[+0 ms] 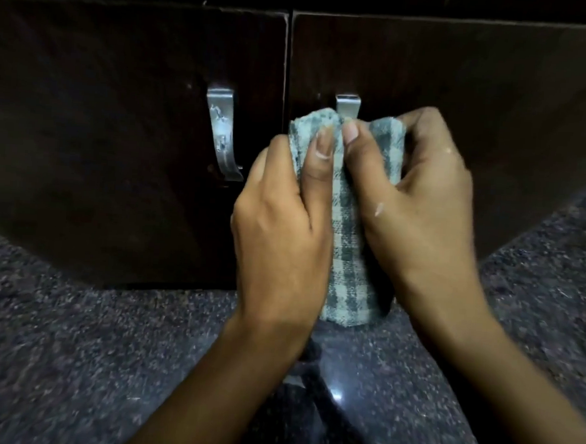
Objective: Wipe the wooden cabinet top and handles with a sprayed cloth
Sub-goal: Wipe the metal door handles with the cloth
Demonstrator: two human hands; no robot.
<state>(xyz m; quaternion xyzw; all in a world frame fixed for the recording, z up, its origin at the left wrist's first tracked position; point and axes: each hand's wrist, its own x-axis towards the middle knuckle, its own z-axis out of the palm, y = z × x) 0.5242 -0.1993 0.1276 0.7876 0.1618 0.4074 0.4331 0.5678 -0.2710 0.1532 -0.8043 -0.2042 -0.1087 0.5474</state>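
Note:
Two dark wooden cabinet doors (120,108) fill the upper view, each with a curved metal handle. The left handle (221,135) is bare and shows pale smears. Only the top of the right handle (346,105) shows; the rest is wrapped in a grey-green checked cloth (349,239). My left hand (281,228) and my right hand (422,209) both grip the cloth around that handle, thumbs pressed side by side on its front. The cloth's lower end hangs down between my wrists.
A dark speckled stone floor (88,346) runs below the cabinet doors, with a bright light reflection near the centre bottom. A narrow vertical gap (287,67) separates the two doors. The cabinet top is out of view.

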